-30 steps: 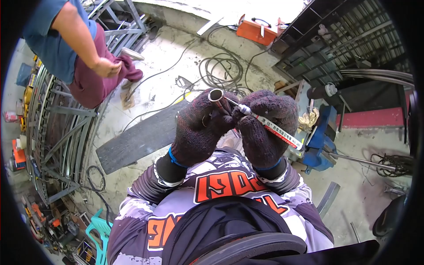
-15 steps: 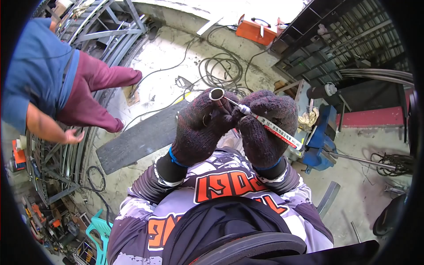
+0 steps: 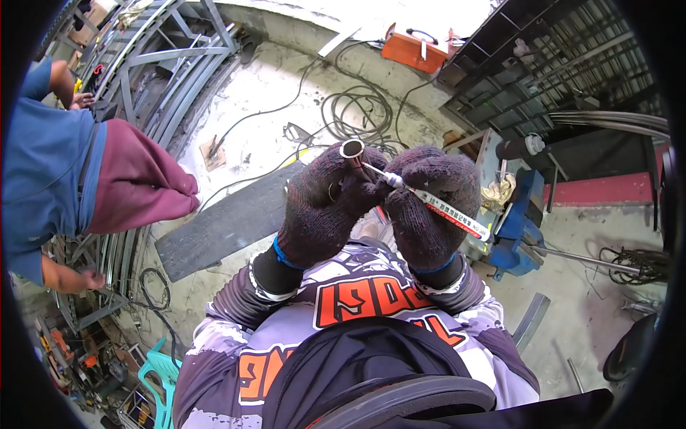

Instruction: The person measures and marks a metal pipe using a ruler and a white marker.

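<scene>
In dark knitted gloves, both my hands are raised close together in front of my chest. My left hand [image 3: 321,204] is closed round a short metal tube [image 3: 355,161], whose round open end points up toward the camera. A white marker pen [image 3: 446,212] with a red stripe and black lettering is gripped in my right hand [image 3: 432,182]. Its thin tip reaches left to the side of the tube, just below the rim. The tube's lower part is hidden by the left glove.
A blue bench vise [image 3: 518,229] stands to the right. Coiled cable [image 3: 357,114] lies on the floor ahead, near a dark board [image 3: 221,225]. At left a person [image 3: 78,164] stands beside stacked metal frames [image 3: 175,53]. An orange box [image 3: 414,51] sits at the back.
The person at left has shifted farther left, with legs closer together and one hand up at the frames. My hands have barely moved; the marker pen's tip stays at the tube.
</scene>
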`<state>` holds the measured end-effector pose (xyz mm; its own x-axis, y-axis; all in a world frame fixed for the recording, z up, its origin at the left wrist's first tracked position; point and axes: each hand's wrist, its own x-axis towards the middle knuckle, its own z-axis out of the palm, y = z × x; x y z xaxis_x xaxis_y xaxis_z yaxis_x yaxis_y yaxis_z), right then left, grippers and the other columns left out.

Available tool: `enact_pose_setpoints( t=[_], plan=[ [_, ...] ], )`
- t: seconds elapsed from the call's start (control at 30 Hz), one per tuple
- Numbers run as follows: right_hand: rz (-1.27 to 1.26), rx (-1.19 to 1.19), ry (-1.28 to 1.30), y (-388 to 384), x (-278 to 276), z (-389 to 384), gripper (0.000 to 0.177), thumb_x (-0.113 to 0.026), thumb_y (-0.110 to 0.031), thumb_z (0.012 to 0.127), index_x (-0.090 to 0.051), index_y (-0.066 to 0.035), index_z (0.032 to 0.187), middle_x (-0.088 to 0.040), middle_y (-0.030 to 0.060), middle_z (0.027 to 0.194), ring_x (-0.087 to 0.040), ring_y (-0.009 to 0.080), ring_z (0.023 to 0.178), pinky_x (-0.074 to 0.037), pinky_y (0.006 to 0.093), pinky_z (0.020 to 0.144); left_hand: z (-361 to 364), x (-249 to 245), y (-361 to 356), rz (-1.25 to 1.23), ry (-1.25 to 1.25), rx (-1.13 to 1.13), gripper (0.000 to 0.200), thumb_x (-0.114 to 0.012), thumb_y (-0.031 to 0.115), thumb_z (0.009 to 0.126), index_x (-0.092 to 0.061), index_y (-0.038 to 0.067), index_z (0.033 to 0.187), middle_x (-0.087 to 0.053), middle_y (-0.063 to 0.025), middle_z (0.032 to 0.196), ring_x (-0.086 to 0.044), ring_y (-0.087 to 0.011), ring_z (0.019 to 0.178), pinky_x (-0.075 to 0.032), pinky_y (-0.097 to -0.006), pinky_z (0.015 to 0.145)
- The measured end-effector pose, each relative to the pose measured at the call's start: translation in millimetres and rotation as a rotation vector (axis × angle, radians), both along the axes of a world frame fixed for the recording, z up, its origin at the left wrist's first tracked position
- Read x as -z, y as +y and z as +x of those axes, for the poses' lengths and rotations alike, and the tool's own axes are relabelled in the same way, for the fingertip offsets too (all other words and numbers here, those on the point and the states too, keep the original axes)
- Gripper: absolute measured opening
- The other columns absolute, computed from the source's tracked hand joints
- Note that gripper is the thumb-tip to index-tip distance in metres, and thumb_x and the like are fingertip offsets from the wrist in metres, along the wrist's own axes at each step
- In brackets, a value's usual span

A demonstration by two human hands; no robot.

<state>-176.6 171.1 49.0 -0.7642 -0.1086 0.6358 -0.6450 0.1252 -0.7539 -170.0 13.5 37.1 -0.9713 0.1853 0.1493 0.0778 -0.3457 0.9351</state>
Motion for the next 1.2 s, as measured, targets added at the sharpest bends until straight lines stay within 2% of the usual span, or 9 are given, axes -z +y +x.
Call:
enact_pose_setpoints(
  t=[0.07,0.27,0.47,0.63,0.77,0.83,0.97,1.03,1.2],
  plan=[
    [-0.114,-0.032,-0.040,-2,1,0,0.027,-0.074,-0.009,0.088,-0.054,0.002,0.103,-0.064,0.0143,0.088,-0.063,0.0239,0.080,-0.052,0.0347,0.071,0,-1,0,0.029,-0.005,-0.005,0.020,-0.070,0.007,0.095,-0.065,-0.001,0.113,-0.064,-0.0049,0.096,-0.060,-0.0115,0.092,-0.052,-0.0294,0.082],
    [0.058,0.011,-0.041,4,-2,0,0.028,-0.074,-0.008,0.088,-0.053,0.001,0.104,-0.064,0.0155,0.090,-0.063,0.0237,0.081,-0.052,0.0337,0.072,1,2,-1,0.025,-0.086,0.030,0.022,-0.070,0.007,0.095,-0.065,-0.001,0.116,-0.068,-0.0072,0.104,-0.062,-0.0123,0.099,-0.052,-0.0302,0.085],
    [-0.095,-0.002,-0.004,-2,-1,2,0.026,-0.074,-0.009,0.087,-0.054,0.001,0.101,-0.065,0.0153,0.088,-0.063,0.0230,0.080,-0.052,0.0332,0.071,2,3,2,0.073,-0.066,0.005,0.021,-0.070,0.007,0.095,-0.064,-0.001,0.114,-0.065,-0.0051,0.100,-0.060,-0.0117,0.095,-0.052,-0.0297,0.085],
    [0.082,0.048,-0.039,5,-2,3,0.026,-0.074,-0.008,0.086,-0.055,0.001,0.102,-0.065,0.0148,0.088,-0.063,0.0234,0.079,-0.052,0.0335,0.070,0,7,-4,-0.047,0.022,0.046,0.032,-0.065,0.018,0.100,-0.061,-0.006,0.121,-0.070,-0.0112,0.107,-0.066,-0.0152,0.094,-0.055,-0.0301,0.082],
    [0.129,0.082,-0.013,3,-3,4,0.024,-0.073,-0.008,0.087,-0.055,0.001,0.100,-0.066,0.0153,0.088,-0.063,0.0234,0.079,-0.052,0.0337,0.070,1,6,-4,-0.056,0.026,0.047,0.032,-0.065,0.016,0.100,-0.061,-0.006,0.122,-0.070,-0.0114,0.107,-0.066,-0.0155,0.095,-0.055,-0.0304,0.082],
    [0.089,0.094,-0.015,0,-5,5,0.023,-0.073,-0.009,0.088,-0.056,0.001,0.100,-0.066,0.0150,0.087,-0.063,0.0230,0.079,-0.052,0.0336,0.069,4,4,-1,0.044,-0.105,0.004,0.026,-0.072,0.008,0.093,-0.064,-0.002,0.116,-0.066,-0.0049,0.102,-0.060,-0.0102,0.095,-0.052,-0.0284,0.084],
    [-0.052,0.085,0.016,-1,2,4,0.024,-0.072,-0.011,0.089,-0.055,0.001,0.100,-0.065,0.0144,0.087,-0.063,0.0227,0.079,-0.052,0.0334,0.069,3,-1,-1,0.049,-0.102,0.024,0.026,-0.073,0.007,0.093,-0.064,-0.001,0.115,-0.066,-0.0038,0.099,-0.059,-0.0090,0.092,-0.052,-0.0275,0.082],
    [0.188,0.102,0.007,7,0,5,0.024,-0.073,-0.011,0.089,-0.055,0.001,0.101,-0.064,0.0136,0.087,-0.063,0.0228,0.079,-0.052,0.0332,0.069,3,-1,-2,0.005,-0.137,0.027,0.027,-0.074,0.006,0.092,-0.064,-0.001,0.116,-0.066,-0.0036,0.099,-0.059,-0.0090,0.092,-0.053,-0.0275,0.082],
    [0.154,0.132,-0.005,8,-3,3,0.022,-0.073,-0.011,0.089,-0.056,0.001,0.099,-0.065,0.0134,0.086,-0.064,0.0235,0.079,-0.052,0.0335,0.069,3,-1,1,0.028,-0.134,0.015,0.027,-0.075,0.008,0.091,-0.064,-0.001,0.115,-0.066,-0.0031,0.098,-0.060,-0.0084,0.091,-0.052,-0.0265,0.082]
  ],
)
